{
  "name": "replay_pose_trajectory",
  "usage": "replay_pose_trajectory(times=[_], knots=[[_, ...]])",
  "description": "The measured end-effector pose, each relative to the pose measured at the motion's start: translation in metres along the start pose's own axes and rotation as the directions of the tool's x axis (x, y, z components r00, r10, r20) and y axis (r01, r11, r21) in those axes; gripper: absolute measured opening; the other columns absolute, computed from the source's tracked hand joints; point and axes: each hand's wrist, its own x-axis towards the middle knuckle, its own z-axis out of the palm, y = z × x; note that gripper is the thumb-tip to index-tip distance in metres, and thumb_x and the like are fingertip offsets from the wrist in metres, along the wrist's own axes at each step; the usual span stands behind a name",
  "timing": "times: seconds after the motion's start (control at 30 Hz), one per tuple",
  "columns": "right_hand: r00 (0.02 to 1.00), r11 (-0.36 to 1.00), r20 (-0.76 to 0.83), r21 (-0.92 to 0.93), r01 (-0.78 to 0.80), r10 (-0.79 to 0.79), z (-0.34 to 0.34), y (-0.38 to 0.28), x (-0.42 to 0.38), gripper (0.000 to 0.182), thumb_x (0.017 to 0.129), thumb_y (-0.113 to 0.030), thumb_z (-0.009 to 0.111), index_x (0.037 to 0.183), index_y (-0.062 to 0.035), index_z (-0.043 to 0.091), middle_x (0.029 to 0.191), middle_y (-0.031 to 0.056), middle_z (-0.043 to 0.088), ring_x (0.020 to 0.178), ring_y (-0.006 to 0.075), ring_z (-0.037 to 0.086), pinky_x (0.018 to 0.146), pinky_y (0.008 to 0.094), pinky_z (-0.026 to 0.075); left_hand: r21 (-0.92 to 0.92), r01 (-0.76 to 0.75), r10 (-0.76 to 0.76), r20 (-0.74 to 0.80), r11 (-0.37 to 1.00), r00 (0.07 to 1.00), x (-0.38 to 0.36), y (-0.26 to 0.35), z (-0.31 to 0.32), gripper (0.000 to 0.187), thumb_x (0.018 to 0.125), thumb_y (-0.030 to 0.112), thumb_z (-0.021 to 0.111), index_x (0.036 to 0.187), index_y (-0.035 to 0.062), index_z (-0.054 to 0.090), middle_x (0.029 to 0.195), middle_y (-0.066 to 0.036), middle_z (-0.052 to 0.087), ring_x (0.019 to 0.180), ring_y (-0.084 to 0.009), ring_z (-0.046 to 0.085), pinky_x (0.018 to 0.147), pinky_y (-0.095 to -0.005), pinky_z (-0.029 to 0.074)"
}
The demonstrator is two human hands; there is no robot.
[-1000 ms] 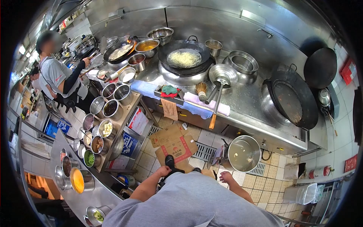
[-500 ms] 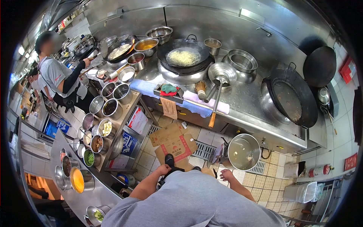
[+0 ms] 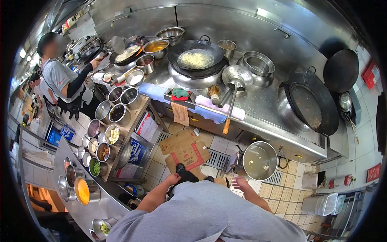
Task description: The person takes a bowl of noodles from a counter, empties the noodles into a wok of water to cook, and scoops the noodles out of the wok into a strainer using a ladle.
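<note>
My left hand hangs by my left thigh, its fingers curled in and nothing visible in them. My right hand is low on the other side, fingers stretched and apart, holding nothing. It is nearest to a large steel pot of cloudy water, without touching it. Beyond, on the range, pale noodle-like strands sit in the liquid of a wok. A perforated strainer with a wooden handle lies across the front ledge, beside a bamboo brush.
At left, a stand holds several steel containers of ingredients, among them cut greens and dark sauce. A flattened cardboard box covers floor tiles by my feet. Another wok stands at right. A co-worker works at the far left.
My right hand has shifted slightly left and its fingers have straightened. My left hand has moved a little left. The co-worker's hand and the round tool over the pan have moved right.
</note>
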Motion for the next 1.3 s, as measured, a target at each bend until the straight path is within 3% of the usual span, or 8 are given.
replay_pose_trajectory(times=[0.43, 0.67, 0.73, 0.93, 0.97, 1.13, 1.2, 1.3], knots=[[0.892, 0.739, 0.06, 0.587, 0.331, -0.448, 0.079, -0.25, 0.018, 0.054, 0.079, -0.053, 0.037, 0.114, -0.0126, 0.039, 0.095, 0.006, 0.054, 0.081, 0.0195, 0.053, 0.069, 0.0356, 0.042, 0.006, 0.017, -0.017, 0.065, 1.0, 0.998, 0.04, -0.06, -0.018, 0.037, 0.074, 0.036, 0.047, 0.096, 0.0076, 0.057, 0.092, -0.017, 0.058, 0.088, -0.0297, 0.055, 0.078, -0.035, 0.042], [0.72, 0.793, -0.334, -0.271, 0.545, -0.609, 0.109, -0.378, 0.013, 0.025, 0.075, -0.011, 0.048, 0.095, 0.0007, 0.038, 0.062, 0.0055, 0.046, 0.044, 0.0142, 0.045, 0.036, 0.0263, 0.038, -0.019, -0.004, 0.004, -0.014, 1.0, 1.0, 0.114, -0.053, -0.117, 0.036, 0.075, 0.034, 0.045, 0.095, 0.0074, 0.058, 0.094, -0.016, 0.057, 0.09, -0.0294, 0.054, 0.077, -0.0352, 0.042], [0.727, 0.793, -0.329, -0.347, 0.501, -0.603, 0.109, -0.402, 0.015, 0.023, 0.075, -0.011, 0.047, 0.093, 0.0008, 0.039, 0.058, 0.0073, 0.046, 0.042, 0.0153, 0.045, 0.035, 0.0277, 0.038, -0.352, 0.03, -0.022, 0.025, 0.936, 0.999, 0.136, -0.056, -0.143, 0.037, 0.075, 0.035, 0.045, 0.095, 0.0066, 0.058, 0.093, -0.016, 0.057, 0.089, -0.0294, 0.054, 0.077, -0.0347, 0.043], [0.644, 0.541, -0.254, 0.374, 0.753, -0.721, 0.185, -0.422, -0.072, 0.02, 0.082, -0.013, 0.042, 0.099, -0.0034, 0.042, 0.058, 0.0027, 0.042, 0.042, 0.01, 0.041, 0.036, 0.0232, 0.036, -0.162, -0.019, 0.028, 0.053, 0.987, 0.998, 0.199, -0.105, -0.174, 0.038, 0.076, 0.035, 0.044, 0.095, 0.005, 0.057, 0.096, -0.016, 0.056, 0.094, -0.0284, 0.052, 0.081, -0.035, 0.04], [0.675, 0.631, -0.201, 0.245, 0.736, -0.71, 0.186, -0.414, -0.063, 0.023, 0.083, -0.015, 0.042, 0.103, -0.0042, 0.04, 0.058, 0.0021, 0.042, 0.041, 0.0093, 0.04, 0.036, 0.0225, 0.036, -0.094, -0.103, 0.1, -0.033, 0.99, 0.994, 0.224, -0.13, -0.161, 0.028, 0.076, 0.027, 0.047, 0.086, 0.0032, 0.059, 0.07, -0.011, 0.06, 0.065, -0.0205, 0.058, 0.061, -0.0305, 0.045], [0.673, 0.699, -0.189, -0.199, 0.687, -0.716, 0.181, -0.399, -0.091, 0.039, 0.082, -0.013, 0.047, 0.118, -0.0055, 0.034, 0.058, 0.0006, 0.043, 0.042, 0.0056, 0.037, 0.036, 0.0191, 0.032, 0.04, -0.073, 0.07, 0.071, 0.997, 0.995, 0.214, -0.117, -0.221, 0.04, 0.078, 0.036, 0.042, 0.098, 0.0037, 0.054, 0.097, -0.015, 0.056, 0.091, -0.0312, 0.053, 0.078, -0.0358, 0.041], [0.664, 0.65, -0.211, -0.544, 0.53, -0.718, 0.178, -0.409, -0.123, 0.043, 0.077, -0.009, 0.051, 0.117, -0.007, 0.038, 0.067, 0.0084, 0.053, 0.051, 0.0136, 0.049, 0.048, 0.0258, 0.04, -0.524, 0.022, 0.015, 0.065, 0.851, 0.998, 0.22, -0.116, -0.227, 0.035, 0.077, 0.031, 0.045, 0.093, 0.0008, 0.055, 0.085, -0.013, 0.06, 0.076, -0.0266, 0.057, 0.068, -0.0341, 0.044], [0.543, 0.465, -0.168, -0.75, 0.471, -0.823, 0.17, -0.413, -0.151, 0.042, 0.074, -0.01, 0.053, 0.114, -0.0069, 0.043, 0.077, 0.0164, 0.057, 0.068, 0.0262, 0.057, 0.063, 0.0301, 0.043, -0.611, 0.007, 0.008, 0.021, 0.792, 1.0, 0.218, -0.118, -0.221, 0.027, 0.076, 0.025, 0.05, 0.085, -0.0001, 0.056, 0.071, -0.009, 0.058, 0.061, -0.0185, 0.055, 0.057, -0.0297, 0.044]])
